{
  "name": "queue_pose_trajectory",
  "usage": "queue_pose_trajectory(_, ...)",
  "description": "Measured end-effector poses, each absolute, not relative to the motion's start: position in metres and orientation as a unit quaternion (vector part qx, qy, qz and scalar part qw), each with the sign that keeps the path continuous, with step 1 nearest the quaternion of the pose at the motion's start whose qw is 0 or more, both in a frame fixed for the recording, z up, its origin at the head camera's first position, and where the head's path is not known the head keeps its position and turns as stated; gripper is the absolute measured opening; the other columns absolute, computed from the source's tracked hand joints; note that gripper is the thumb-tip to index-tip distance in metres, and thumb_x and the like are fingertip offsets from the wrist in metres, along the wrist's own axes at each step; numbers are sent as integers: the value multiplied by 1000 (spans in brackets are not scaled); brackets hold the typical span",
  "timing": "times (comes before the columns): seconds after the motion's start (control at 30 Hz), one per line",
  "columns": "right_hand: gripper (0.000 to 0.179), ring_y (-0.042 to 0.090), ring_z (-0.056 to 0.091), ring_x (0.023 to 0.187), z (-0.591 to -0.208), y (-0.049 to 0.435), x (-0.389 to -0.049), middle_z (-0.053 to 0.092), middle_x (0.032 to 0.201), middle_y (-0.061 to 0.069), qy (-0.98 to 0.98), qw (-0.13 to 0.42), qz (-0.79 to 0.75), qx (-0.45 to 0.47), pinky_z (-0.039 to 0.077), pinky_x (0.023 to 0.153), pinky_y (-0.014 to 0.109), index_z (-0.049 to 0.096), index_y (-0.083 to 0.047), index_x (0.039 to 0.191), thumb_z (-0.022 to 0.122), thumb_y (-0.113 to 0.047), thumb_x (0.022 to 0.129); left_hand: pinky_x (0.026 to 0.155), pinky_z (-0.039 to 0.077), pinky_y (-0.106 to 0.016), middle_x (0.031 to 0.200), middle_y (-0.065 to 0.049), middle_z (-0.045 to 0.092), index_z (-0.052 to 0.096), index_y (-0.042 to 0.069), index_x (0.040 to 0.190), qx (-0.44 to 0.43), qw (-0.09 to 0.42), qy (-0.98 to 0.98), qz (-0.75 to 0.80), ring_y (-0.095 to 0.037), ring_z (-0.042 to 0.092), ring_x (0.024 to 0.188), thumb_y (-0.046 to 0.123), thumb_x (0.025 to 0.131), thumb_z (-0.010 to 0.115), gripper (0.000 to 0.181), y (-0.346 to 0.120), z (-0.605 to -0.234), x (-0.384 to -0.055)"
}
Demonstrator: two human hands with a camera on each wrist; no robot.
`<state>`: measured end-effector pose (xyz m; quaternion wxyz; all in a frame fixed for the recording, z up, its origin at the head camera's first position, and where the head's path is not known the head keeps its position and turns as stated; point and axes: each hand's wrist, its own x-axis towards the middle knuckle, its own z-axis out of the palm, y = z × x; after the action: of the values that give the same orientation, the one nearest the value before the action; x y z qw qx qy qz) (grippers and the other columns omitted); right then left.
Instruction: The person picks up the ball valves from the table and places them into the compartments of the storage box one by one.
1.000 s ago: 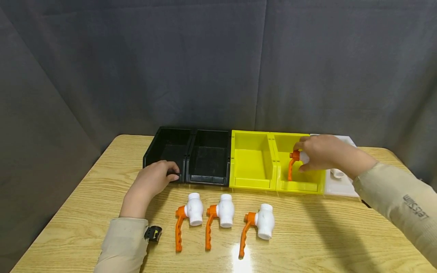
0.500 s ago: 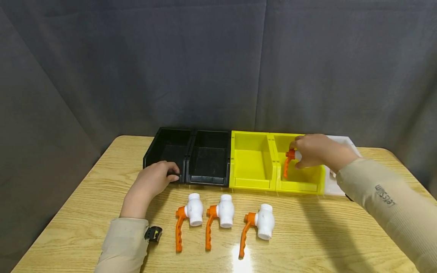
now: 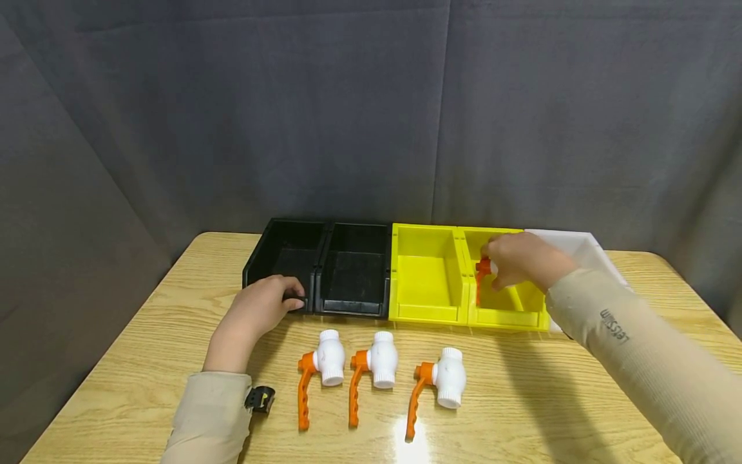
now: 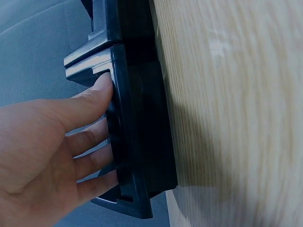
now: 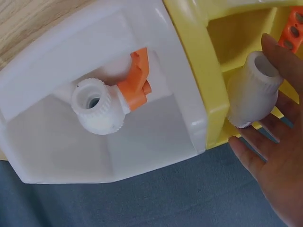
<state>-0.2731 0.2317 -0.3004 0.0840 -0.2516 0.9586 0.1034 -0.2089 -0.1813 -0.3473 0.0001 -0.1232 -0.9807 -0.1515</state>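
Note:
My right hand (image 3: 518, 258) holds a white ball valve (image 5: 251, 94) with an orange handle, inside the right yellow bin (image 3: 507, 318). In the right wrist view the thumb and fingers are around its white body. My left hand (image 3: 257, 306) grips the front lip of the left black bin (image 4: 142, 118), its fingertips partly hidden by the rim. Three more ball valves lie in a row on the table: a left one (image 3: 331, 357), a middle one (image 3: 383, 361) and a right one (image 3: 451, 378), their orange handles pointing toward me.
A white bin (image 3: 565, 241) stands at the right end and holds another ball valve (image 5: 102, 111). Beside the right yellow bin is a second yellow bin (image 3: 428, 277), then another black bin (image 3: 355, 270). A grey curtain (image 3: 371, 116) hangs behind the wooden table (image 3: 145, 361).
My right hand has moved a little left with the ball valve, deeper over the right yellow bin. The left hand and the three valves on the table stay put.

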Motion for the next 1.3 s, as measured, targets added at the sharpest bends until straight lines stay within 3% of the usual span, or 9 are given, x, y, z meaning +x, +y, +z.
queue_pose_trajectory(0.37, 34, 21, 58, 73, -317, 231, -274, 60, 81, 0, 957, 79, 99, -259, 55, 72, 42, 67, -8, 94, 87, -27, 74, 82, 51, -46, 105, -7, 69, 71, 13, 102, -118, -3, -981, -154, -25, 62, 90, 19, 93, 71, 11, -182, -346, -209)
queue_pose_trajectory(0.63, 18, 22, 52, 67, -324, 231, -274, 55, 77, 1, 958, 81, 92, -260, 52, 67, 40, 65, -11, 89, 78, -18, 78, 83, 51, -46, 106, -7, 69, 71, 13, 103, -115, -4, -981, -154, -25, 63, 91, 19, 93, 71, 12, -183, -348, -209)
queue_pose_trajectory(1.03, 22, 22, 52, 69, -329, 230, -275, 55, 77, 1, 959, 101, 79, -252, 51, 69, 38, 63, -8, 92, 78, -20, 81, 82, 52, -46, 104, -7, 69, 71, 14, 102, -111, 3, -982, -152, -25, 63, 90, 20, 92, 71, 12, -185, -350, -208)
queue_pose_trajectory(1.3, 17, 21, 51, 65, -333, 239, -273, 54, 76, 0, 961, 78, 68, -258, 48, 61, 37, 64, -9, 88, 75, -20, 81, 82, 51, -46, 104, -6, 69, 71, 14, 102, -120, 5, -981, -152, -24, 63, 91, 21, 92, 71, 12, -182, -352, -211)
